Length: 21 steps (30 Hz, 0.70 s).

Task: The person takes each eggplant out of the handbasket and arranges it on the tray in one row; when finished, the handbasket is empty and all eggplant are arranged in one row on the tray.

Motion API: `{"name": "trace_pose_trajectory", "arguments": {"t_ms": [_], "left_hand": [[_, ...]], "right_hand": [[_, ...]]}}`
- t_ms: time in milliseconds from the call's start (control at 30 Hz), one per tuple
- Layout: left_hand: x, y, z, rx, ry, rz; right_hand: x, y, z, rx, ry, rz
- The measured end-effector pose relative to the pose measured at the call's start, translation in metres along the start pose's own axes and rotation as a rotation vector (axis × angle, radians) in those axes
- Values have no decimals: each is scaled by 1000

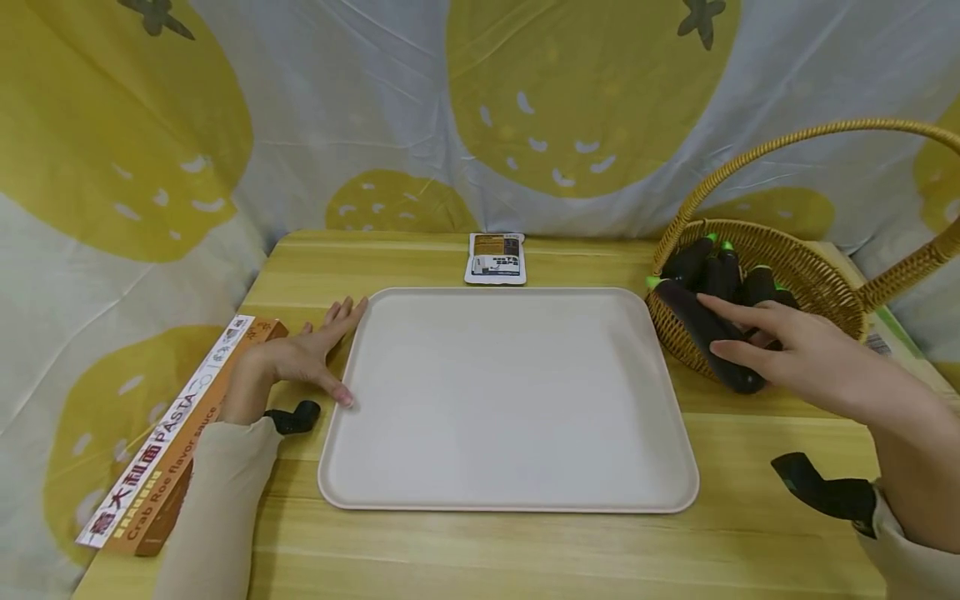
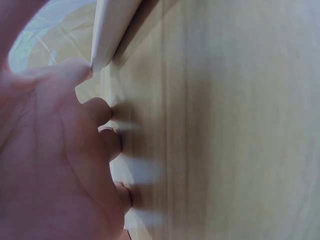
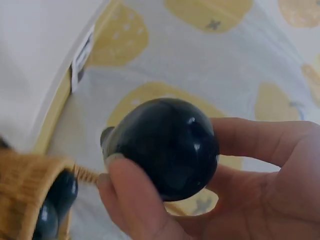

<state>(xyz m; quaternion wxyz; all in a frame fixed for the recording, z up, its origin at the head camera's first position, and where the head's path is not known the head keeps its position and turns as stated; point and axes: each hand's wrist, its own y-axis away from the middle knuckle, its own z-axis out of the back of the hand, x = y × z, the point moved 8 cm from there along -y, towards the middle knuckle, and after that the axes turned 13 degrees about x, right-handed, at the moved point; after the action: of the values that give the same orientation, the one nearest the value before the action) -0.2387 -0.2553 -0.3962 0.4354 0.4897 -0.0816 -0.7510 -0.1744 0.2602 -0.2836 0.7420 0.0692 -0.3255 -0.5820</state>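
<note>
A dark purple eggplant (image 1: 701, 325) with a green stem end is pinched between the thumb and fingers of my right hand (image 1: 795, 346), over the left rim of a wicker basket (image 1: 817, 275). Seen from the right wrist, the rounded bottom of that eggplant (image 3: 165, 150) faces the camera. Several more eggplants (image 1: 723, 271) lie in the basket. My left hand (image 1: 307, 354) has its fingers spread at the left edge of a pale rectangular tray (image 1: 502, 400); its thumb touches the rim, and the other fingertips rest by the upper left corner and on the table.
A long orange pasta box (image 1: 180, 433) lies along the table's left side. Behind the tray is a small white-and-brown packet (image 1: 496, 258). The basket's tall handle (image 1: 810, 129) arches over its right side. A fruit-patterned curtain (image 1: 360, 108) hangs around the wooden table (image 1: 525, 554).
</note>
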Motion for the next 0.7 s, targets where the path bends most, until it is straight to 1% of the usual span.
{"name": "trace_pose_trajectory", "arguments": {"t_ms": [100, 200, 333, 433, 533, 600, 700], "left_hand": [[-1, 1, 0, -1, 2, 0], [-2, 0, 0, -2, 4, -7], [-1, 0, -1, -4, 1, -14], [0, 0, -1, -8, -4, -10], [1, 0, -2, -11, -5, -7], [1, 0, -3, -14, -5, -11], [2, 1, -3, -14, 8, -17]], "right_hand": [[31, -9, -8, 5, -7, 98], [68, -25, -16, 18, -77, 187], [116, -60, -32, 57, -213, 266], [146, -91, -46, 106, -339, 301], [171, -117, -60, 149, -466, 319], [185, -131, -68, 163, -521, 322], [206, -149, -78, 171, -567, 337]]}}
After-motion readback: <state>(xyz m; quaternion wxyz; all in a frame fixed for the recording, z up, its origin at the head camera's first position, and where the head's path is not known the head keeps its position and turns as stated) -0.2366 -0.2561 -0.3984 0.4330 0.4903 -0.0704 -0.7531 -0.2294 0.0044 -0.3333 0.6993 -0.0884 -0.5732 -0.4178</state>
